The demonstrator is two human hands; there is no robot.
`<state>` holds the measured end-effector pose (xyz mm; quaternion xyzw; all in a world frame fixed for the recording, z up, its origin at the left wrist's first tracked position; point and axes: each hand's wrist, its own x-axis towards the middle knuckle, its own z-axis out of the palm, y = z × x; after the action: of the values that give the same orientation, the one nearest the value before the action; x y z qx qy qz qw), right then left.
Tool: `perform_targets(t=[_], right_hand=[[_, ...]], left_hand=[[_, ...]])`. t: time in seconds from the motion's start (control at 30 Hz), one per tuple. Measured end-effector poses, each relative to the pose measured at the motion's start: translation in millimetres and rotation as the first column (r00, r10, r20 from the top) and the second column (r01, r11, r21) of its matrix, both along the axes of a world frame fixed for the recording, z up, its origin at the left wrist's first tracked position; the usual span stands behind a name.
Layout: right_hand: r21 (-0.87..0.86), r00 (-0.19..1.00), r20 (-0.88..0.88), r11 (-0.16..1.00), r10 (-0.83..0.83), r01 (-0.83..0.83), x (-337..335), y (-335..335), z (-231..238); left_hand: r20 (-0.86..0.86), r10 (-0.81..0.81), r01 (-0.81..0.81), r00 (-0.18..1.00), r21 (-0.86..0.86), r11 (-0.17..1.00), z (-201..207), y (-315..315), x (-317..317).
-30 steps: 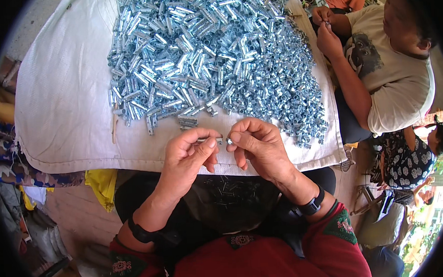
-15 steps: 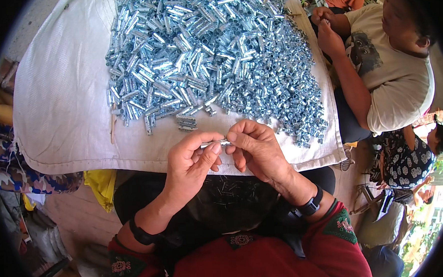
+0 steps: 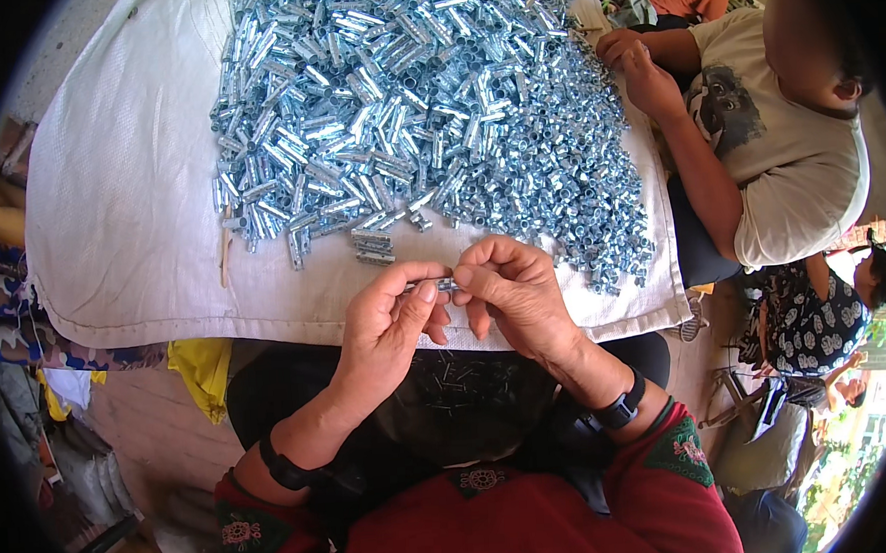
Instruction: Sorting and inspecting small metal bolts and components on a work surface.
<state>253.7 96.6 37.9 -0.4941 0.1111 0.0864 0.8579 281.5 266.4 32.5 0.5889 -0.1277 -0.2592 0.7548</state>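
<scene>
Over the near edge of the cloth, my left hand (image 3: 377, 325) pinches a small shiny metal sleeve (image 3: 441, 285) between thumb and fingers. My right hand (image 3: 522, 300) is closed at the right end of that same sleeve, thumb against forefinger. Its fingertips hide whatever small part may be there. Just beyond my left hand lie a few slotted metal sleeves (image 3: 373, 245), side by side. Farther off spreads a big heap of similar sleeves (image 3: 354, 111). Short ring-like metal pieces (image 3: 579, 189) make up its right side.
A white woven cloth (image 3: 123, 193) lies under the heap. Below my hands, a dark container (image 3: 461, 426) on my lap holds thin pin-like bits. A yellow cloth (image 3: 203, 374) hangs at the left. Another person (image 3: 777, 149) sits at the right edge, hands raised.
My left hand has shifted very slightly to the right on the sleeve. The right hand stays nearly in place. The neighbouring person's hands have moved apart a little.
</scene>
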Motion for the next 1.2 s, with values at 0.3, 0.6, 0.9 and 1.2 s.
perform_targets(t=[0.3,0.6,0.9,1.2], right_hand=[[-0.157,0.995,0.092,0.988,0.029,-0.014,-0.1,-1.1,-0.8],[-0.284,0.990,0.105,0.957,0.093,-0.060,0.2,-2.3,1.1],[-0.221,0.984,0.107,0.968,0.142,-0.116,-0.7,-4.8,-0.9],[-0.241,0.957,0.054,0.934,0.285,-0.264,-6.9,-2.9,4.6]], left_hand=[[-0.084,0.019,-0.023,0.996,-0.047,0.999,0.4,-1.3,-0.8],[0.050,0.058,-0.058,0.997,-0.011,0.998,-7.8,-8.3,-6.2],[-0.112,-0.053,0.041,0.992,-0.105,0.994,-3.3,-5.4,-2.7],[-0.406,-0.186,0.035,0.895,-0.350,0.936,3.4,-1.1,-16.9]])
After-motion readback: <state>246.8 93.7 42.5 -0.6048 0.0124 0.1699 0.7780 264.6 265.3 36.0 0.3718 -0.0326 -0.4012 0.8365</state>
